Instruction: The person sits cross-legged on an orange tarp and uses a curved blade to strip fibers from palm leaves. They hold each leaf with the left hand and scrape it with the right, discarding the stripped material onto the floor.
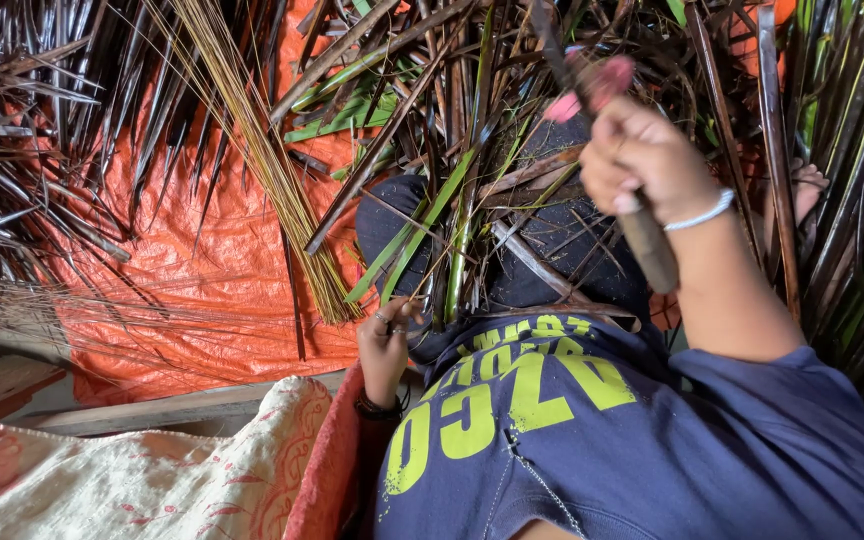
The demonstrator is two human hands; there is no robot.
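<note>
Right fingers [612, 175]: curled tight around the brown handle [652, 245] of a knife; the grip is fully closed, with the handle end sticking out below the fist toward the wrist.
Right hand [642, 165]: raised above the lap, a white bracelet [700, 212] around the wrist; the top of the tool is blurred, with something pink [592, 88] at its upper end that I cannot make out.
Left fingers [399, 318]: bent and pinched at the lower ends of the palm leaf strips [457, 240]; how firmly they clamp is hard to tell, but they touch the strips.
Left hand [387, 345]: low at the left side of the lap, a ring on one finger and a dark wristband [377, 408] at the wrist.
Palm leaf strips: a bundle of green and brown strips rising from the left hand across the dark trousers [552, 240], between the two hands.
Clothing: a blue shirt with yellow print [752, 440] fills the lower right.
Thin ribs [252, 130]: a sheaf of pale, straw-coloured leaf ribs lies slanting on the orange tarpaulin [202, 250], just left of the lap.
Dry fronds [32, 150]: dark leaves piled at the left, top and right edges.
Cloth [152, 480]: a cream and pink patterned fabric in the lower left corner, beside a wooden plank [152, 408].
</note>
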